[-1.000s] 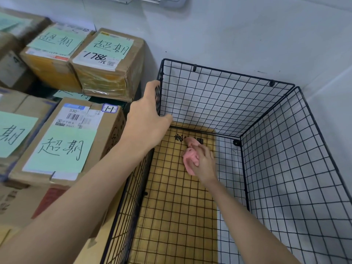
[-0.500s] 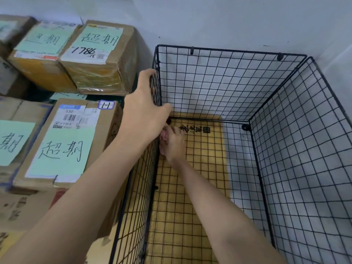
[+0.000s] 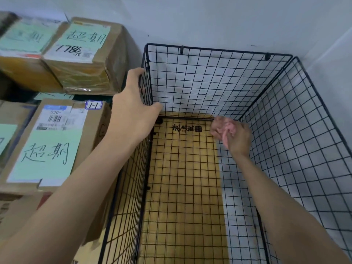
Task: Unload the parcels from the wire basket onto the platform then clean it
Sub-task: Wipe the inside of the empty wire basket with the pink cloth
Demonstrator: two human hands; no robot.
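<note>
Near end: both forearms reach in over the near rim. The wire basket (image 3: pixel 219 52) floor nearer than the right fingers is bare mesh over a yellow mat (image 3: pixel 182 187), with no parcel in it.

Change: the right hand (image 3: pixel 238 138) was at the far-left floor corner, under the left hand, half a second ago. It now sits at the far-right edge of the mat, just short of the far panel's bottom bar. Its fingers are curled tight round a bunched pink cloth (image 3: pixel 227 126). I read this as a wiping pass along the far edge, so unloading is done and cleaning is underway.

The left hand (image 3: pixel 133 105) hasn't moved. Its fingers (image 3: pixel 136 73) are hooked over the far-left top rim and the thumb is inside the mesh, steadying the basket.

The parcels (image 3: pixel 51 141) are stacked just outside the left fingers, hard against that side panel. The platform under them is hidden.

Room and edges:
- Right of the cloth there is a free strip of floor up to the right panel.
- Beyond the cloth, the far panel is close.
- The near floor is wide open and looks unwiped, though I can't confirm that.
- Beyond the basket there is a plain wall (image 3: pixel 209 20), with the corner close on the right.
- The cloth could snag on the mesh wires.
</note>
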